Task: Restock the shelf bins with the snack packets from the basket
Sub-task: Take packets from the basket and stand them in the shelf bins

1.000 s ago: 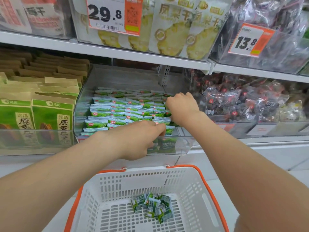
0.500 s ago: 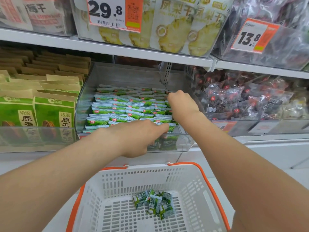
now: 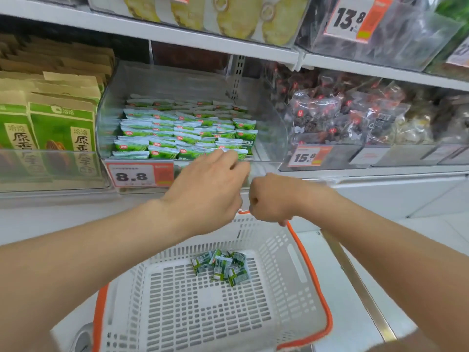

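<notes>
Shop shelves (image 3: 177,38) fill the back. A white basket (image 3: 286,288) sits below. A clear bin (image 3: 269,118) holds rows of green snack packets (image 3: 182,133). The left hand (image 3: 208,189) is at the bin's front, fingers loose. The right hand (image 3: 271,199) is a fist by the basket rim, nothing showing in it. A small pile of packets (image 3: 220,268) lies in the basket.

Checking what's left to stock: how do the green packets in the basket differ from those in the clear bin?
Basket packets lie in a small jumbled heap; bin packets stand in neat overlapping rows. Basket packets are few; bin packets are many. Both are small, green and white.
</notes>
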Demonstrator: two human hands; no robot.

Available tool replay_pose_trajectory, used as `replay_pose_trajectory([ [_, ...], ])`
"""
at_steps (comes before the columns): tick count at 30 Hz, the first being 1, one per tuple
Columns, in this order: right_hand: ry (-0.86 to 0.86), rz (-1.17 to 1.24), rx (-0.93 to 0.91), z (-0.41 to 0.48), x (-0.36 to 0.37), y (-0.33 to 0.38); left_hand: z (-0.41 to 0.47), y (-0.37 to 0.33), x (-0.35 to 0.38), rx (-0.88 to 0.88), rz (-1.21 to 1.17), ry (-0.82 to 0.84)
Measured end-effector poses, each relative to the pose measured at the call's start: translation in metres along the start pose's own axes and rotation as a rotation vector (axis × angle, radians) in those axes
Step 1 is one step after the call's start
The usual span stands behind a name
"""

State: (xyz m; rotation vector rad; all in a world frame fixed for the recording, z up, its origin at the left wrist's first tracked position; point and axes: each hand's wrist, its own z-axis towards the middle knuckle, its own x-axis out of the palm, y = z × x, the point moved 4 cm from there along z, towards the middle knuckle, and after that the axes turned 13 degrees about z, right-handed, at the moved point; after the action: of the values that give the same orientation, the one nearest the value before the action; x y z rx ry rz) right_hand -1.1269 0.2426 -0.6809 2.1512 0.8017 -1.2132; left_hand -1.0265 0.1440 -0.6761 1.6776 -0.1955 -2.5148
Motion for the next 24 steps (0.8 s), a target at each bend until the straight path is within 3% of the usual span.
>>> replay_pose_trajectory([
  [3,0.204,-0.124,0.049,0.030,0.053,-0.022,-0.016,-0.017,0.036,0.126,0.104,0.407],
  [6,0.188,-0.119,0.021,0.070,0.105,-0.041,-0.040,-0.025,0.074,0.324,0.145,0.745],
  [10,0.136,-0.037,0.044,0.109,0.181,-0.059,-0.065,-0.026,0.111,0.421,0.164,1.016],
  [14,0.202,0.022,0.124,0.130,0.249,-0.072,-0.069,-0.022,0.134,0.381,0.176,1.072],
  [17,0.153,0.076,0.133,0.143,0.283,-0.084,-0.068,-0.020,0.145,0.371,0.178,1.086],
  [22,0.195,0.283,0.124,0.167,0.310,-0.100,-0.063,-0.018,0.153,0.393,0.201,1.121],
  [24,0.262,0.260,0.129,0.173,0.321,-0.105,-0.061,-0.018,0.156,0.394,0.207,1.126],
])
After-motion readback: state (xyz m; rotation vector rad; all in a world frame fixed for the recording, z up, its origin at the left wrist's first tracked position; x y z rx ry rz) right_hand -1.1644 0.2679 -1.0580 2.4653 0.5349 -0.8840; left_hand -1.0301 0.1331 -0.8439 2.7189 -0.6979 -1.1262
